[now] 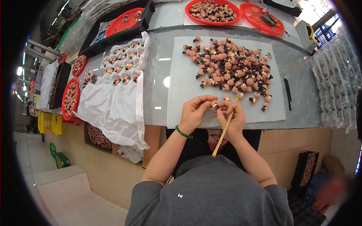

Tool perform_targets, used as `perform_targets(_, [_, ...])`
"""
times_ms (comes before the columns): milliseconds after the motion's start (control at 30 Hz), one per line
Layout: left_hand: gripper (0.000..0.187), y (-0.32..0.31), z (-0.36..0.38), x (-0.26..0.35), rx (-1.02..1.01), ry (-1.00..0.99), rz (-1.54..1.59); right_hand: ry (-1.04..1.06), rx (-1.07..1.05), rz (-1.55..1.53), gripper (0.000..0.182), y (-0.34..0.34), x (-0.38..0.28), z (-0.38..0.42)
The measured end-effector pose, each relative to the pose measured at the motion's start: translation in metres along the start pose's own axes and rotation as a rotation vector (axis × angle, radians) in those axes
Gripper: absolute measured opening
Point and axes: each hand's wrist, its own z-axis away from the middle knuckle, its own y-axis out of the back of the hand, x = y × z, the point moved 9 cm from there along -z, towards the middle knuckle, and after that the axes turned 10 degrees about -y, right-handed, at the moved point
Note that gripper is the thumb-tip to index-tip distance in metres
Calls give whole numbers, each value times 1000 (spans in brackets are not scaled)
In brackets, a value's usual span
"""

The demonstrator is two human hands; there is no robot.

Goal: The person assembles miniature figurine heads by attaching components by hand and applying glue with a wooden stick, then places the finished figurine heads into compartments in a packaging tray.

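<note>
Between the thumb and fingers of my left hand [193,115] is a small figurine [214,104] with a pink curly head and a dark lower part. A thin wooden stick [223,135] with yellow at its ends slants through my closed right hand [234,121], whose fingertips are right at the same figurine. Both hands are over the front edge of a white sheet [179,90]. On that sheet, just beyond my fingers, spreads a pile of similar figurines [230,62]. One lone figurine [226,97] stands close to my right hand.
To the left, figurines sit in rows in a tray with white wrapping [109,101]. Red trays [186,11] of figurines line the back and far left. A black pen-like tool [287,92] lies right of the sheet, near stacked clear plastic trays [335,79].
</note>
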Motion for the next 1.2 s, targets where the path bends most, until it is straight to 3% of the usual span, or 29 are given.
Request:
perform_targets(167, [18, -1, -1, 4, -10, -110, 66, 133, 25, 136, 26, -1, -10, 4])
perform_targets(433, [28, 2, -2, 3, 18, -64, 199, 199, 33, 192, 30, -4, -14, 5])
perform_targets(667, [25, 4, -2, 2, 35, -55, 204, 272, 21, 275, 31, -6, -22, 7])
perform_targets(800, [22, 8, -1, -1, 106, 13, 322, 460, 192, 537, 29, -2, -52, 15])
perform_targets(900, [23, 9, 1, -2, 141, 83, 413, 458, 261, 1082, 26, -15, -71, 9])
perform_targets(1000, [23, 7, -1, -5, 149, 137, 476, 389, 182, 993, 23, -1, -50, -1])
perform_targets(1200, [25, 4, 0, -5, 45, 11, 142, 399, 119, 601, 21, -13, -44, 8])
